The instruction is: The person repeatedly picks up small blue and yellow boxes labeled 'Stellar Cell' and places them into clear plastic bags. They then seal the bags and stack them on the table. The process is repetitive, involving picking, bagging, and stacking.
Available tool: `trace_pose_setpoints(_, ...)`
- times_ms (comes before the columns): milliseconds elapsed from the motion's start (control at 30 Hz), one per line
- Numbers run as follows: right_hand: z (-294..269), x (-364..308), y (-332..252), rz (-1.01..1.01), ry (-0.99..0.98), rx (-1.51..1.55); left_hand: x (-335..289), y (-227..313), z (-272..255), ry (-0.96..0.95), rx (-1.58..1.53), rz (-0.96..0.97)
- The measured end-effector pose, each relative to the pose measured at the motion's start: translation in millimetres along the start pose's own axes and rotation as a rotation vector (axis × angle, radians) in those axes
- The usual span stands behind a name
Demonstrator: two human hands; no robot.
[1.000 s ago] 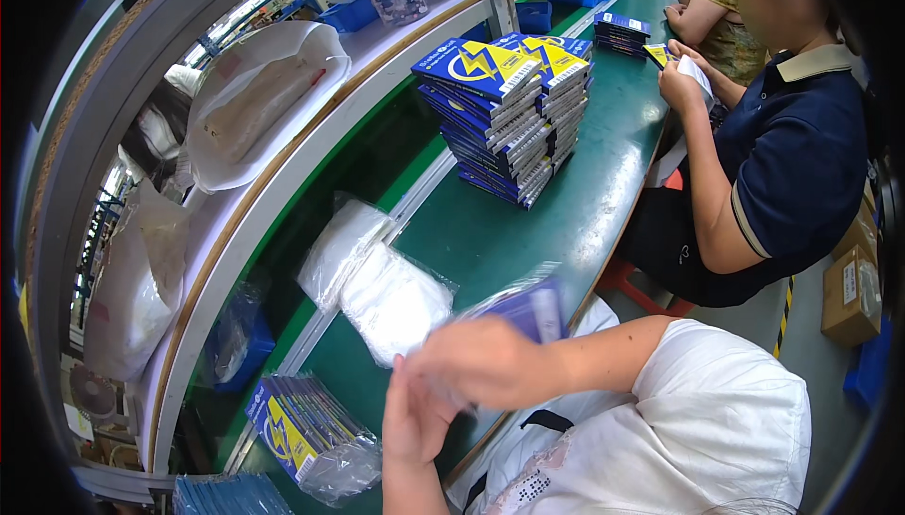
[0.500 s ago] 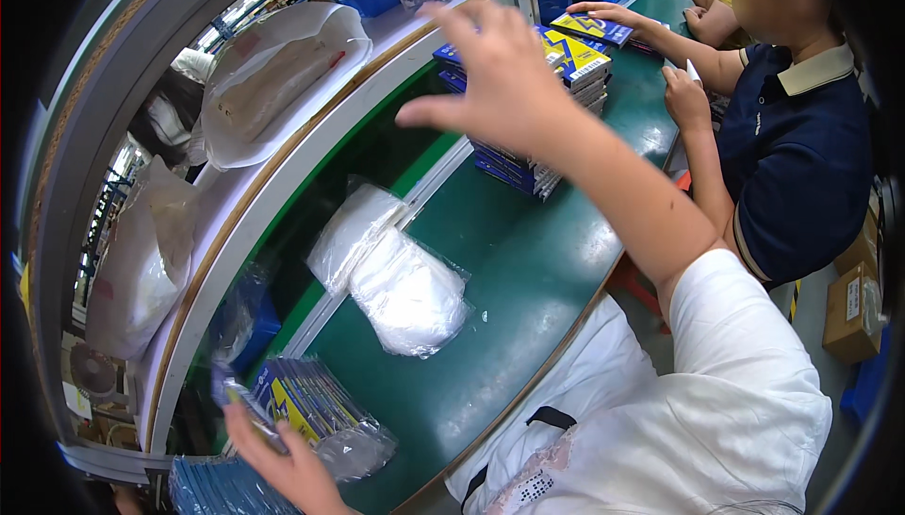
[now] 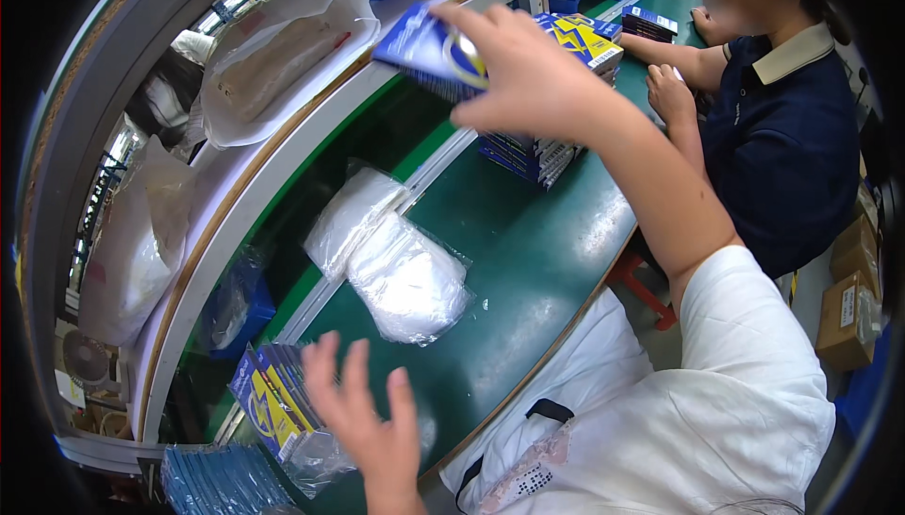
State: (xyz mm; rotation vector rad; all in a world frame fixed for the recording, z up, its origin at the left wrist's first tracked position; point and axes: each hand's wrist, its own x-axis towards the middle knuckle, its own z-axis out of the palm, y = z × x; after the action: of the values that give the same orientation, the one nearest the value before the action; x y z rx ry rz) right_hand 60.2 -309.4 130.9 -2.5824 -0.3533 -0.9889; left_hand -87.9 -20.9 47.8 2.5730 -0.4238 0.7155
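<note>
Raised over the far side of the bench, my right hand (image 3: 537, 76) is closed on a flat blue-and-yellow box (image 3: 419, 51), gripped between thumb and fingers. Just beyond and below that hand stands a stack of similar boxes (image 3: 584, 39), partly hidden by it. My left hand (image 3: 372, 421) is open at the lower left, its fingers spread and nothing in them. Beside it leans a row of blue-and-yellow boxes in clear bags (image 3: 273, 397). Between my hands lie two overlapping piles of clear plastic bags (image 3: 410, 284) on the green bench (image 3: 528, 260).
A row of bluish wrapped packs (image 3: 222, 482) stands at the lower left, near a blue bin (image 3: 250, 322). Large white bags (image 3: 283, 62) rest on the raised shelf. A co-worker (image 3: 782, 138) sits at the right. Cartons (image 3: 844, 317) stand on the floor.
My right hand has taken hold of a box at the stack. My left hand has let go of a bagged box at the leaning row and moved right. The co-worker's nearer box is put down.
</note>
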Motion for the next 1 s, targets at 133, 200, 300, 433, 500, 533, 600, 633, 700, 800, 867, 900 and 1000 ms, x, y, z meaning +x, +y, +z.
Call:
trace_pose_setpoints(133, -7, -55, -21, -0.141, -0.363, 0.147, 4, -19, 45, -0.201, 0.033, 0.057)
trace_pose_setpoints(200, 10, -83, -18, -0.093, -0.53, 0.143, 9, -31, 59, -0.248, 0.034, 0.096)
trace_pose_setpoints(300, 56, -137, -6, 0.106, -0.498, 0.052, 17, -39, 68, -0.281, 0.004, 0.152)
trace_pose_setpoints(433, 79, -166, -4, 0.114, -0.143, 0.103, 22, -39, 69, -0.234, -0.052, 0.096)
trace_pose_setpoints(500, 74, -163, -12, 0.211, -0.012, 0.281, 24, -35, 68, -0.161, -0.109, 0.06)
trace_pose_setpoints(533, 67, -159, -19, 0.261, 0.051, 0.371, 23, -32, 67, -0.129, -0.121, 0.028)
trace_pose_setpoints(600, 55, -156, -32, 0.54, -0.105, 0.864, 24, -26, 68, -0.065, -0.148, -0.024)
trace_pose_setpoints(633, 48, -155, -35, 0.759, -0.277, 1.242, 23, -25, 70, -0.059, -0.157, -0.031)
trace_pose_setpoints(700, 54, -163, -24, 1.049, -0.842, 1.901, 23, -26, 69, -0.08, -0.159, -0.019)
trace_pose_setpoints(800, 63, -172, -48, 1.006, -0.909, 2.047, 21, -30, 69, -0.095, -0.196, -0.012)
trace_pose_setpoints(867, 75, -171, -59, 0.956, -0.903, 2.118, 22, -27, 63, -0.076, -0.219, -0.042)
trace_pose_setpoints(900, 74, -167, -64, 0.953, -0.935, 2.132, 23, -26, 64, -0.048, -0.246, -0.04)
trace_pose_setpoints(1000, 82, -157, -67, 0.935, -0.964, 2.107, 25, -26, 65, -0.036, -0.319, -0.081)
